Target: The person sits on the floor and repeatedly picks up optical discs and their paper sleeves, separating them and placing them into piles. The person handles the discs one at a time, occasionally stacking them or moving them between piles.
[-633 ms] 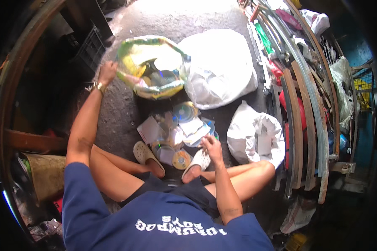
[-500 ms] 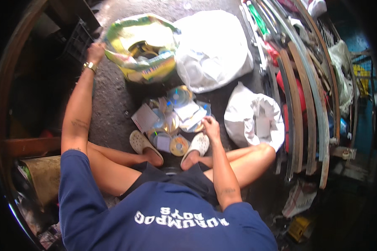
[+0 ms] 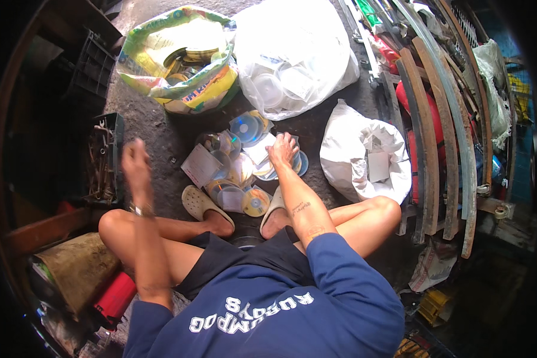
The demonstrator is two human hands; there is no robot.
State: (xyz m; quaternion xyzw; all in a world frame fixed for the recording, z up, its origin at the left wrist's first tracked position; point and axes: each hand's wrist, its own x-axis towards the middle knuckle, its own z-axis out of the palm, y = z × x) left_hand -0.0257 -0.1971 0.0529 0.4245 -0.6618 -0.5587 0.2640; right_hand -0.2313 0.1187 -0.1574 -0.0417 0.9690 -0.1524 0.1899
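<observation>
A loose pile of discs [image 3: 244, 129] lies on the floor between my feet, mixed with white paper sleeves [image 3: 200, 164]. My right hand [image 3: 283, 150] rests over the right side of the pile, fingers bent down against the discs and a white sleeve. Whatever is under its fingertips is hidden. My left hand [image 3: 136, 164] is up in the air left of the pile, smeared by motion, so its fingers cannot be read. Beyond the pile stand a yellow-green sack [image 3: 203, 89] with discs inside and a big white plastic bag [image 3: 334, 77] holding clear round pieces and discs.
A smaller white sack [image 3: 343, 140] with pale square pieces inside stands by my right knee. Long wooden and metal strips [image 3: 426, 143] line the right. Left of me are a toolbox of wrenches [image 3: 101, 155], a black crate [image 3: 89, 62] and a red object [image 3: 114, 298].
My left hand has let go of the yellow-green sack's rim and come back toward me. My right hand has moved farther over the pile, slightly up and left.
</observation>
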